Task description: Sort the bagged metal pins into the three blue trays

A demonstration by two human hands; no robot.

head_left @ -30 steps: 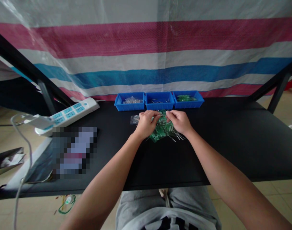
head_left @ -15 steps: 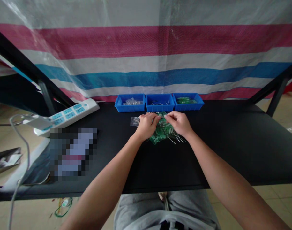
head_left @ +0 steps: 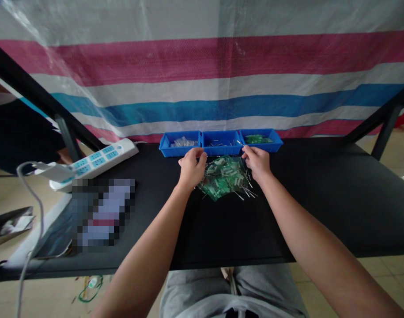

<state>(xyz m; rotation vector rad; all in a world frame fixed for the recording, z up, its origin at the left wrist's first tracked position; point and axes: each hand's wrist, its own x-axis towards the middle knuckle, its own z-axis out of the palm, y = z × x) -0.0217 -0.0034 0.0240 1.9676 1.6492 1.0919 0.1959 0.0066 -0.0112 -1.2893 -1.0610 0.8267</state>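
A pile of small green and clear packets (head_left: 223, 179) lies on the black table, with thin metal rods (head_left: 250, 191) sticking out at its right. My left hand (head_left: 192, 167) is at the pile's left edge, fingers curled together; whatever they hold, if anything, is hidden. Above the pile's right side, my right hand (head_left: 258, 162) pinches a thin metal rod (head_left: 240, 143), its tip pointing toward the bins. Just behind stand three blue bins: the left bin (head_left: 180, 152) holds clear packets, the middle bin (head_left: 221, 151) metal rods, the right bin (head_left: 262, 147) green packets.
A white power strip (head_left: 96, 161) with a plugged-in charger and cable lies at the left. In front of it is a blurred-out flat object (head_left: 105, 212). A striped sheet (head_left: 202, 57) hangs behind the table, between black frame bars (head_left: 383, 123). Part of another person shows far left.
My hands have moved apart from over the pile, the left leftward, the right to the right and up. A metal rod now shows in my right fingers. The clear packet left of the pile is out of sight.
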